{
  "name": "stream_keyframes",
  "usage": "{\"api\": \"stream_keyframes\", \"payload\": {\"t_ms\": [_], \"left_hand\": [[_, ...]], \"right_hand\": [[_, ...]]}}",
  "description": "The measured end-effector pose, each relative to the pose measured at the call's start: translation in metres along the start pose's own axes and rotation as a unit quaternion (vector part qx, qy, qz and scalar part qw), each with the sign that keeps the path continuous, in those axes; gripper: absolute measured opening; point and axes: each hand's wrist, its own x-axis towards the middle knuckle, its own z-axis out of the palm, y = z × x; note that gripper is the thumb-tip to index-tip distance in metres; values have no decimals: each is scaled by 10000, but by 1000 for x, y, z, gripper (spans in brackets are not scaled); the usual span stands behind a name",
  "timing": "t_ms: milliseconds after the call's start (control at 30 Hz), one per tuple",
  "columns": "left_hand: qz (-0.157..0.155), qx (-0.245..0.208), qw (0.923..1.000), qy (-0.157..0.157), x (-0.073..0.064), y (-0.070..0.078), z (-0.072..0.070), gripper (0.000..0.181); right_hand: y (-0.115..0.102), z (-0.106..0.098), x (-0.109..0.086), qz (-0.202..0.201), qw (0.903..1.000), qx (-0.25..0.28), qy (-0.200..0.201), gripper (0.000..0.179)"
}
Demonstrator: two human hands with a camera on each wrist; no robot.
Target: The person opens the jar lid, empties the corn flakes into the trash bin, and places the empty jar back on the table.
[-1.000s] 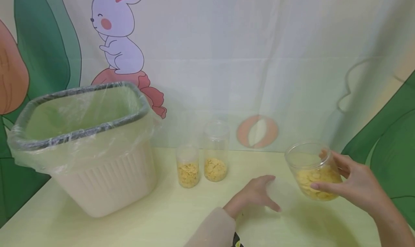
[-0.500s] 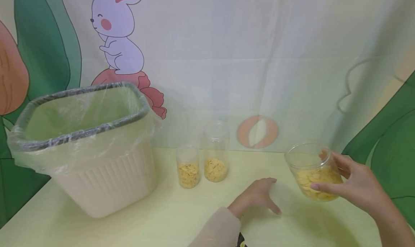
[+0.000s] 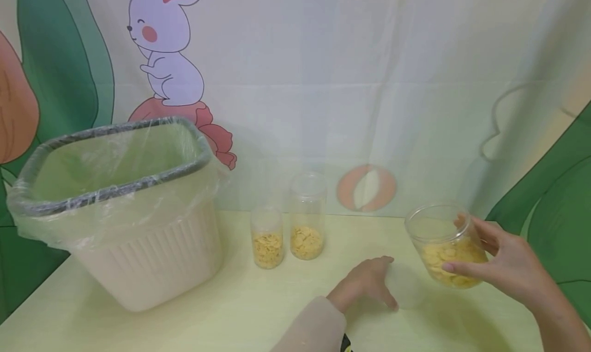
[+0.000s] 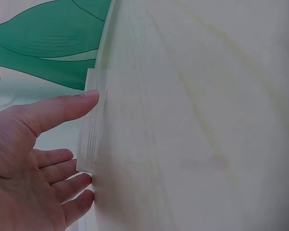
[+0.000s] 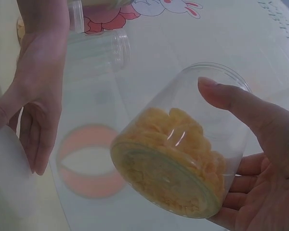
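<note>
My right hand (image 3: 503, 259) grips a clear plastic jar (image 5: 178, 144), lidless and tilted above the table at the right, thumb on one side and fingers on the other. Yellow flakes (image 5: 176, 139) fill its lower part. My left hand (image 3: 369, 280) is low over the table, its thumb and fingers spread at the near edge of a translucent round lid (image 4: 91, 125). That lid lies flat and is faint in the head view. In the left wrist view the thumb tip overlaps the lid's side; a firm hold does not show.
Two clear jars with yellow flakes, a shorter jar (image 3: 268, 247) and a taller jar (image 3: 307, 241), stand near the back of the table (image 3: 258, 316). At the left is a bin (image 3: 152, 259) with a plastic liner. A printed curtain (image 3: 286, 85) hangs behind.
My left hand has shifted slightly toward the table's near side, and the lid appears to shift a little with it. The right hand and its jar stay almost still.
</note>
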Motion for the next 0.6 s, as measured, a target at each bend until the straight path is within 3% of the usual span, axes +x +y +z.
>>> {"api": "stream_keyframes", "payload": {"t_ms": [267, 600], "left_hand": [[-98, -70, 9999, 101, -1, 2, -1, 94], [66, -327, 9985, 444, -6, 0, -5, 90]], "right_hand": [[0, 0, 0, 34, 9999, 114, -74, 90], [1, 0, 1, -23, 10000, 5, 14, 89]]}}
